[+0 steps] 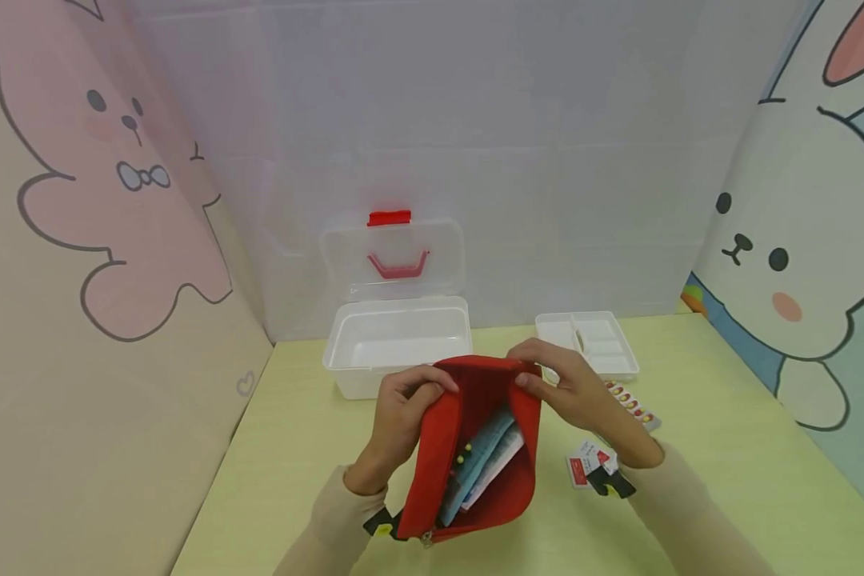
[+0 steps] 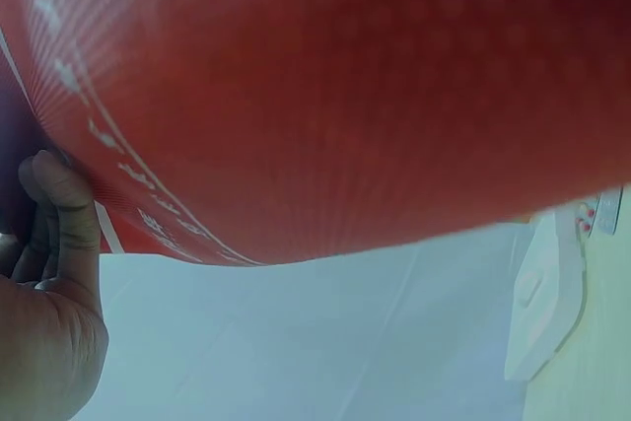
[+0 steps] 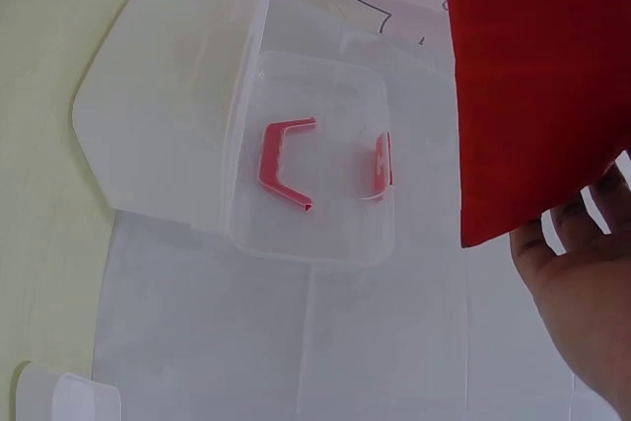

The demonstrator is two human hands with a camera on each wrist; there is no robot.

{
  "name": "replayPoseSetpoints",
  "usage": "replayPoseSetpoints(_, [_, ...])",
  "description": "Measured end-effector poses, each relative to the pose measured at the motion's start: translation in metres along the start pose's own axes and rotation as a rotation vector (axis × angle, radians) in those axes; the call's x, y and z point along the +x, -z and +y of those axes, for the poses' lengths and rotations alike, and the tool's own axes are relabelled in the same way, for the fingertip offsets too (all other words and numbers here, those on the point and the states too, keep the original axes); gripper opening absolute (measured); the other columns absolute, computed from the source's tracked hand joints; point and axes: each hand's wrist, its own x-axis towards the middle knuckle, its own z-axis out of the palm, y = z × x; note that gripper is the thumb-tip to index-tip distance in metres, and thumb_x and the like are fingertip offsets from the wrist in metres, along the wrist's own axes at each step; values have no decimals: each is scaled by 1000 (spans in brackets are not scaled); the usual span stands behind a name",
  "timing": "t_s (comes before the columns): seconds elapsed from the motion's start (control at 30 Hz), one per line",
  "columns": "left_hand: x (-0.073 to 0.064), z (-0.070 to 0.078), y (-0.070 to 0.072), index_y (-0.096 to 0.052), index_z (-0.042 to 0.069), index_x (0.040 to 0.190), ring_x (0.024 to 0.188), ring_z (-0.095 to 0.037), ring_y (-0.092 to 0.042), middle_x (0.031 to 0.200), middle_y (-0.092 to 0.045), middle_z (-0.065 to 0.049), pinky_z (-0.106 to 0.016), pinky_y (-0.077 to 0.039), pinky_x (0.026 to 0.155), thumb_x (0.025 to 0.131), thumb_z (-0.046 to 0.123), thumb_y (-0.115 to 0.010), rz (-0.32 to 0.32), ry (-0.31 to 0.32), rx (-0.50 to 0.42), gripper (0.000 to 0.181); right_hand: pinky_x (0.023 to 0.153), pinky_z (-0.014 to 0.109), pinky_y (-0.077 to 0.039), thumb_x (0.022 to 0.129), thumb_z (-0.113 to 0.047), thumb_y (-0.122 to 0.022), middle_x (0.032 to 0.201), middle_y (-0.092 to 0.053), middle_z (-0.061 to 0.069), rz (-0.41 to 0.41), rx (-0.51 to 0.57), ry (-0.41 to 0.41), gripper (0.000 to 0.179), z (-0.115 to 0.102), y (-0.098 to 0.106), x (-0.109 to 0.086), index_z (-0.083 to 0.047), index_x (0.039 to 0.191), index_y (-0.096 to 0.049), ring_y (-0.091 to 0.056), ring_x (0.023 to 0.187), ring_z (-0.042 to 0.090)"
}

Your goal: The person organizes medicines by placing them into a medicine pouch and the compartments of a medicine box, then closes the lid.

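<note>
A red zippered pouch [image 1: 439, 448] is held up over the table with its mouth spread wide toward the head camera. My left hand [image 1: 406, 416] pinches its left rim between thumb and fingers. On the opposite rim, my right hand [image 1: 565, 388] grips the fabric the same way. Inside lie a light blue packet [image 1: 478, 464] and a white packet [image 1: 500, 464], with small yellow dots beside them. White print shows on the pouch's outer face [image 2: 296, 125] in the left wrist view. From the right wrist, the pouch's plain red side [image 3: 532, 86] appears above the fingers.
Behind the pouch stands a clear plastic box [image 1: 403, 332], its lid [image 1: 396, 260] raised and fitted with a red handle and latch. A white divided tray [image 1: 605, 344] lies at the back right. Near the right forearm are a blister pack [image 1: 637, 408] and a red-and-white box [image 1: 582, 466].
</note>
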Motion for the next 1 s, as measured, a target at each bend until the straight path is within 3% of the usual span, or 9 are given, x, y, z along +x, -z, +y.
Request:
replayPoseSetpoints(0.2, [0,1,-1,-66,-2,88,83,-13,-63,92,-67,-1,-29,-57,65,93,3,-44,-7,12,-1,24,85,14,-49,89,5,-63,97,-71,3,109,-69,9,25,3,-1,-3,-11,107,-69,-63,92,4])
replayPoseSetpoints(0.3, [0,1,0,-65,-6,88,81,-12,-64,92,-68,1,-29,-58,65,93,2,-45,-24,9,41,23,75,14,-49,90,4,-62,89,-72,5,189,-108,-13,18,1,-1,-3,-8,103,-69,-61,82,0])
replayPoseSetpoints(0.4, [1,-1,2,-66,-6,87,79,-9,-62,87,-68,-1,-26,-56,67,92,-1,-47,-50,-32,124,20,65,15,-45,90,3,-63,80,-69,5,285,-132,-37,13,-1,-1,-3,-5,99,-69,-54,71,-2])
replayPoseSetpoints(0.53, [2,-3,5,-68,-1,87,79,-7,-60,82,-67,-14,-25,-53,71,92,-6,-49,-110,-105,224,20,61,17,-41,88,7,-64,75,-64,5,353,-136,-41,14,-1,1,-4,-2,97,-68,-48,66,0])
replayPoseSetpoints(0.63, [2,-4,8,-66,0,96,82,-7,-61,89,-66,-19,-26,-55,73,93,-4,-50,-151,-99,245,17,60,17,-41,87,8,-64,74,-65,7,372,-137,-41,14,-1,1,-5,-1,97,-68,-49,66,1])
replayPoseSetpoints(0.77, [1,-3,15,-56,1,112,82,-9,-64,93,-63,-21,-28,-56,74,93,-1,-53,-161,-53,241,20,60,16,-42,87,6,-65,75,-67,9,418,-171,-48,11,-1,3,-5,-1,95,-69,-51,66,-1])
replayPoseSetpoints(0.87, [1,-4,22,-54,0,115,86,-9,-65,96,-64,-17,-29,-57,76,93,-1,-52,-162,-36,236,23,61,13,-45,85,10,-65,76,-69,11,459,-188,-70,15,-1,6,-6,0,95,-70,-55,66,-4])
replayPoseSetpoints(1.0, [0,-9,34,-61,-6,110,91,-6,-65,102,-68,1,-27,-57,76,98,3,-45,-186,-52,202,22,63,9,-49,82,17,-63,82,-73,6,525,-183,-123,23,-1,10,-9,1,97,-71,-60,68,-7])
